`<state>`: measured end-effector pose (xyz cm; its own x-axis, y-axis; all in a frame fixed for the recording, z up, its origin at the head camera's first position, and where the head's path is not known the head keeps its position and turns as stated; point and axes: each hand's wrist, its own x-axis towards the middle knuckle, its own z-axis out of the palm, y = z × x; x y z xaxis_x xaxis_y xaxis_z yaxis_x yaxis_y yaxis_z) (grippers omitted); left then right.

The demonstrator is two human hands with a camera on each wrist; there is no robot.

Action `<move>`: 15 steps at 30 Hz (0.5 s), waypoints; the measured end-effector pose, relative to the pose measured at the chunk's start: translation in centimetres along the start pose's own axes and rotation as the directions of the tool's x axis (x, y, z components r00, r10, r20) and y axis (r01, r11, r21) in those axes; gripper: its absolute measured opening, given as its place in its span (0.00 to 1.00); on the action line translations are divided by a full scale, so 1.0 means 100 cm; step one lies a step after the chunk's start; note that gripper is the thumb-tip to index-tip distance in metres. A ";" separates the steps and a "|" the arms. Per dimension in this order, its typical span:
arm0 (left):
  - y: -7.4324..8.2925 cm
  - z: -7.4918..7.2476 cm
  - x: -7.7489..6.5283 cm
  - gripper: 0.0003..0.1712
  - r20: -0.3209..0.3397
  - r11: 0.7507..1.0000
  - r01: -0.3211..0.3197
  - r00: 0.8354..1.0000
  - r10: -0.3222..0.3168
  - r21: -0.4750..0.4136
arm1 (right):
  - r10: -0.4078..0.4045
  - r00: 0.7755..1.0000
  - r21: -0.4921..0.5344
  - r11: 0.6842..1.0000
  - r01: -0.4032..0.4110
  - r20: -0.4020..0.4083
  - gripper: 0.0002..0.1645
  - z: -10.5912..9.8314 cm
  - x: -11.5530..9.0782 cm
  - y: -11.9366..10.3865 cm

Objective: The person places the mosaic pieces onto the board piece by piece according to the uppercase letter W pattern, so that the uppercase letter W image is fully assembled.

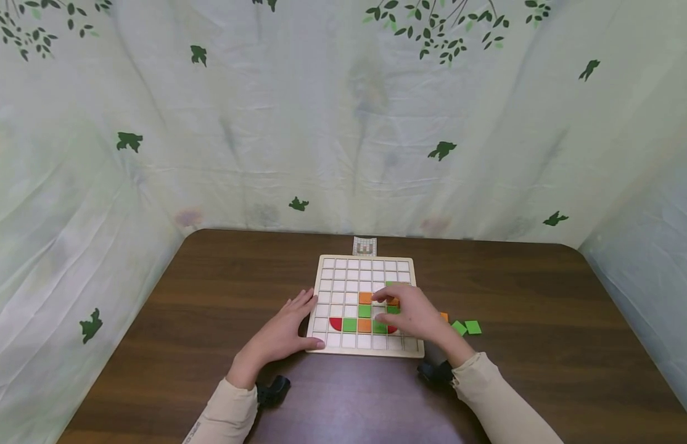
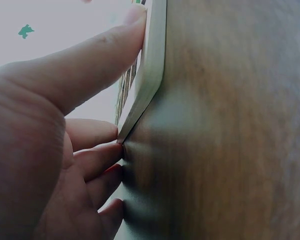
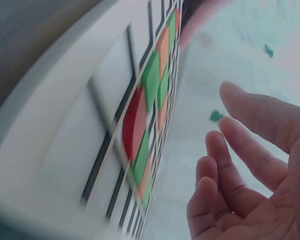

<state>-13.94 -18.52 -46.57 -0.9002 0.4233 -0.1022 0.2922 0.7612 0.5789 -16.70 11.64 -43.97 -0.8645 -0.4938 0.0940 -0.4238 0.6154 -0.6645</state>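
Left forearm (image 1: 227,412) and right forearm (image 1: 504,398) slanting forward and inward, left hand (image 1: 282,327) with thumb (image 2: 100,62) spread wide from its fairly straight fingers (image 2: 97,161), right hand (image 1: 410,313) raised, fingers loosely bent, thumb and forefinger parted.

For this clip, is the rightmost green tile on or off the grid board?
Off. The head view shows the green tile lying on the brown tabletop, right of the grid board and apart from it.

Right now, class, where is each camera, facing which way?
Head: worn there, facing forward and down at the pale square wooden grid board; left hand, right hand show.
Left wrist: worn there, facing the board's near left corner; left hand shows.
Right wrist: worn there, facing across the board; right hand shows.
All three views share the board.
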 end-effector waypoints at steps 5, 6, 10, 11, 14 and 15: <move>0.000 0.000 0.000 0.56 -0.005 1.000 -0.007 1.000 0.007 -0.004 | 0.048 0.998 0.009 0.999 -0.048 -0.038 0.20 -0.017 -0.014 0.015; 0.000 0.000 0.000 0.56 -0.004 1.000 -0.008 1.000 0.008 -0.004 | 0.060 0.997 0.009 0.998 -0.060 -0.043 0.20 -0.020 -0.017 0.018; 0.000 0.000 0.000 0.56 -0.004 1.000 -0.013 1.000 0.013 -0.003 | 0.105 0.993 0.012 0.994 -0.105 -0.055 0.21 -0.031 -0.028 0.030; 0.000 0.000 0.000 0.56 -0.003 1.000 -0.013 1.000 0.013 -0.005 | 0.116 0.991 0.015 0.993 -0.116 -0.060 0.21 -0.033 -0.031 0.034; 0.000 0.000 0.000 0.56 0.002 1.000 -0.011 1.000 0.011 -0.006 | 0.148 0.987 0.036 0.989 -0.146 -0.069 0.22 -0.040 -0.040 0.043; 0.000 0.001 0.001 0.57 0.003 1.000 -0.010 1.000 0.010 -0.006 | 0.159 0.985 0.040 0.987 -0.156 -0.073 0.22 -0.042 -0.043 0.046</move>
<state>-13.98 -18.49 -46.63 -0.8961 0.4326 -0.0989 0.2994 0.7539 0.5848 -16.08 19.17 -44.26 -0.9382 -0.3437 0.0410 -0.2722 0.6597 -0.7004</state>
